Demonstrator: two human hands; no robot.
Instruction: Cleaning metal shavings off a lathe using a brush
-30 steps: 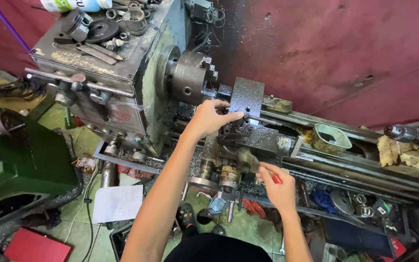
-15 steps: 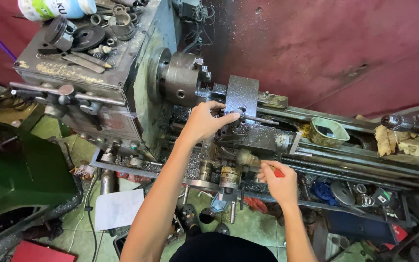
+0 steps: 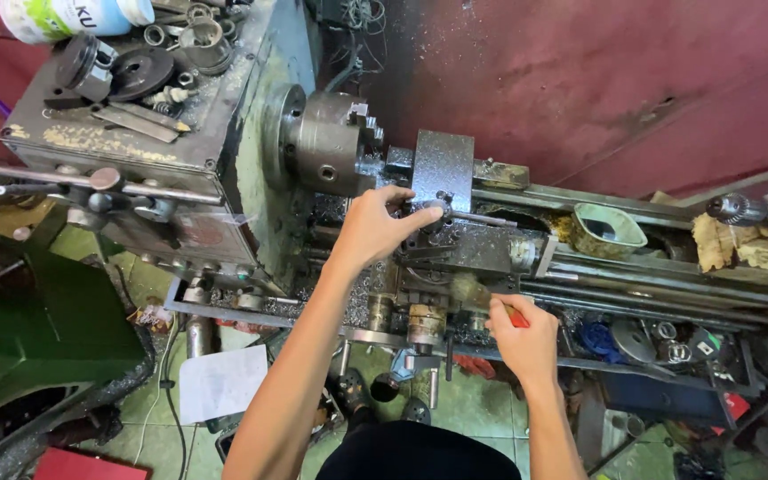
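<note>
Grey lathe chuck (image 3: 326, 142) just left of the grip, left hand (image 3: 375, 227) clenched on the tool post (image 3: 442, 213), steel block (image 3: 443, 164) right above it, right hand (image 3: 522, 333) grasping a red-handled brush (image 3: 491, 298), bristles near the carriage (image 3: 482, 249).

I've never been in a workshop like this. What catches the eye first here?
A big, grimy metal lathe fills the middle, its round steel chuck jutting out against a dark red wall. The left hand rests on the tool post beside the chuck, while the right hand grips a red-handled brush lower down. Loose metal parts litter the lathe's top at upper left.
</note>
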